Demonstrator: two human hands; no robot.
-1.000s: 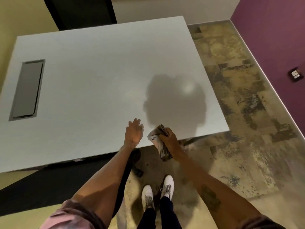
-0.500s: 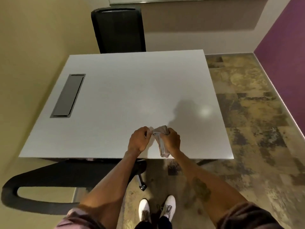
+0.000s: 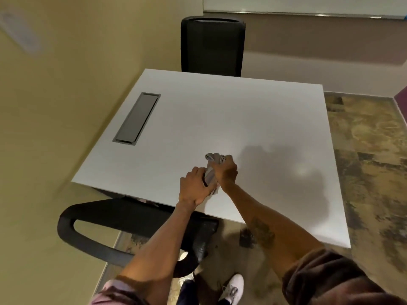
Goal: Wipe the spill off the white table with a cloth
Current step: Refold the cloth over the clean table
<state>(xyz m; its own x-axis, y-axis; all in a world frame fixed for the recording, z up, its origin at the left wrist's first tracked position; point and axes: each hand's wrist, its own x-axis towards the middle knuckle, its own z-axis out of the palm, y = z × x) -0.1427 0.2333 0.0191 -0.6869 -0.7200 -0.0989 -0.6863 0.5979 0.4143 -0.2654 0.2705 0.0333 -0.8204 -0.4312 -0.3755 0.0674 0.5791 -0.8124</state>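
Observation:
A folded grey cloth is held over the white table, near its front edge. My right hand grips the upper part of the cloth. My left hand is closed on its lower part, pressed against the right hand. Most of the cloth is hidden between the two hands. I can make out no spill on the tabletop; only a dark shadow lies to the right of my hands.
A grey cable hatch is set into the table's left side. One black chair stands at the far edge, another black chair at the near left. A beige wall runs along the left, patterned floor to the right.
My left hand closed onto the cloth beside the right hand. Both hands then moved further in over the table with the cloth. The view tilted up and swung.

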